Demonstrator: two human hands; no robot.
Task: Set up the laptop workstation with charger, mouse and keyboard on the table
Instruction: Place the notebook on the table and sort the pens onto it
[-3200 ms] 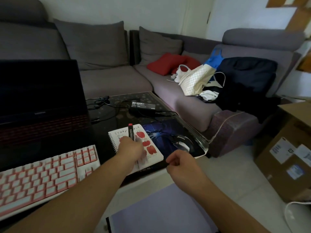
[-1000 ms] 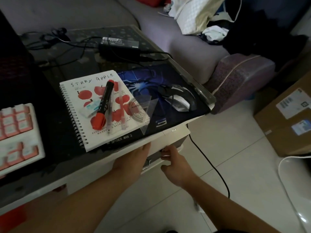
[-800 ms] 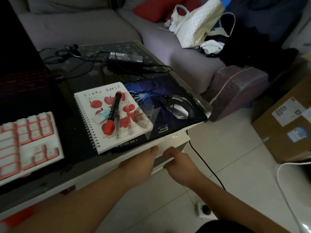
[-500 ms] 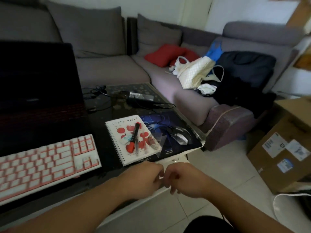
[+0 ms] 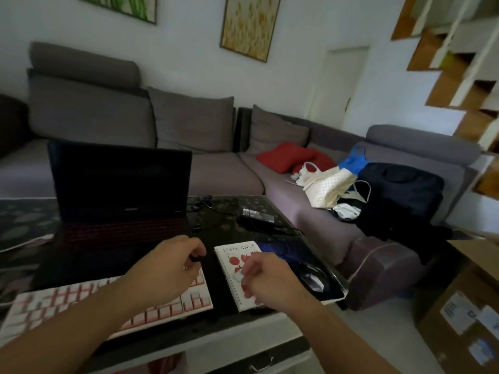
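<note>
Partly behind both hands (image 5: pixel 172 265): keyboard (image 5: pixel 167 309); notebook (image 5: pixel 237 255).

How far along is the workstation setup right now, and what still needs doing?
Mostly laid out: the laptop stands open with a dark screen, the keyboard lies in front, the mouse sits on its pad, and the charger brick is on the table. In hand: the left hand pinches a small dark item, possibly a plug. Left: I cannot confirm the cables are connected.
</note>
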